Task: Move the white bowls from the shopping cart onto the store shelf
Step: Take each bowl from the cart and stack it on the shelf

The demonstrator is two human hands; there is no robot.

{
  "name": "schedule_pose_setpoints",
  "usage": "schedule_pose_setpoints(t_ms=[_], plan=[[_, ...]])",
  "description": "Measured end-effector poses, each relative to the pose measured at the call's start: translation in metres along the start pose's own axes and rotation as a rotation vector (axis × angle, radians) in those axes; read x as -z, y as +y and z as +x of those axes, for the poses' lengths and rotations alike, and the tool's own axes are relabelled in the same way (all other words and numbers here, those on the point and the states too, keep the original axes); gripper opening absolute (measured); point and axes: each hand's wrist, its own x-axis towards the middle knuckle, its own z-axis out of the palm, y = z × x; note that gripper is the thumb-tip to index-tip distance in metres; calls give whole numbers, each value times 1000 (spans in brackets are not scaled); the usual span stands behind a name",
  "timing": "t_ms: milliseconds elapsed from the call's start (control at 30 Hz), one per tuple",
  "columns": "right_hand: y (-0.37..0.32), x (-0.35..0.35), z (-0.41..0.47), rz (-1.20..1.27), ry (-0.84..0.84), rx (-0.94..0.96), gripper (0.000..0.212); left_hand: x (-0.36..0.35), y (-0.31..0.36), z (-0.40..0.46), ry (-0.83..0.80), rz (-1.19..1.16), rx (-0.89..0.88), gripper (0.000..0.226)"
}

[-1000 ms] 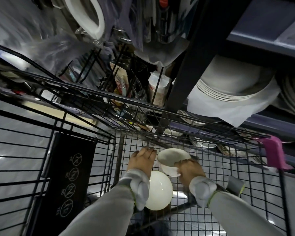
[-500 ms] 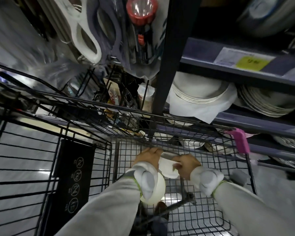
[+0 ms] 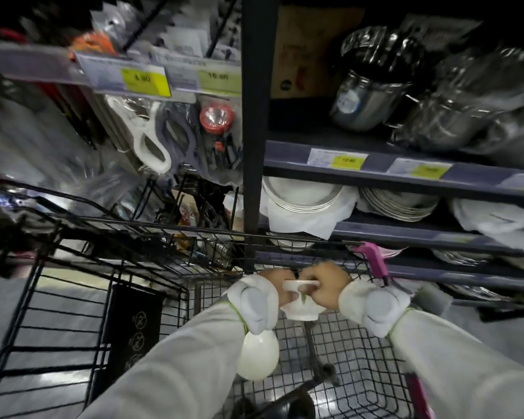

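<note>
grip: we hold one bowl (image 3: 300,300) between both hands, left hand (image 3: 277,282) and right hand (image 3: 330,285) curled on its rim | bowl: upright, mouth up, above the cart (image 3: 360,358) | second bowl (image 3: 257,355): in the cart, under our left wrist | shelf (image 3: 406,234): beyond the cart

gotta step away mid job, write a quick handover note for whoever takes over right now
Left hand and right hand: both grip one white bowl, held above the shopping cart.
Second white bowl lies in the cart, partly hidden under the left sleeve.
Done: one bowl lifted.
Left: set it on the store shelf by the stacked plates, then move the second bowl.
</note>
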Motion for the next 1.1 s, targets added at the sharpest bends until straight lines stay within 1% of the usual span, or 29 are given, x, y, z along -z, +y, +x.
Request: schedule_pose_setpoints(t_ms=[100,167,200,233,300,400,467,500,567,700,733,833,933,1033,1100], plan=[[-5,20,-13,3,34,22,24,5,17,-12,95,-53,-44,47],[-9,39,-23,28,34,36,33,13,31,-19,134,-108,-73,49],[-11,48,-29,39,41,44,35,18,40,-23,159,-106,-76,49],[-11,56,-33,51,49,53,35,21,47,-25,193,-99,-84,46],[-14,74,-44,66,58,77,34,30,62,-29,237,-96,-90,32],[-20,103,-59,92,70,90,25,46,86,-37,264,-143,-111,20],[-22,125,-71,90,73,129,27,58,105,-43,285,-142,-146,7],[-24,134,-76,85,67,145,25,63,113,-46,290,-142,-161,5],[-28,153,-86,68,73,166,11,76,129,-51,305,-135,-191,19],[-36,192,-110,53,95,213,6,100,160,-62,325,-119,-246,31],[-38,200,-114,42,105,220,8,104,167,-65,334,-128,-256,33],[-40,224,-126,18,139,251,19,118,190,-77,377,-162,-282,31],[-48,246,-142,32,148,281,5,133,211,-89,411,-102,-344,31],[-55,270,-157,16,172,317,5,149,232,-100,443,-63,-402,36],[-61,283,-167,-16,201,334,5,158,244,-106,468,-51,-427,34]])
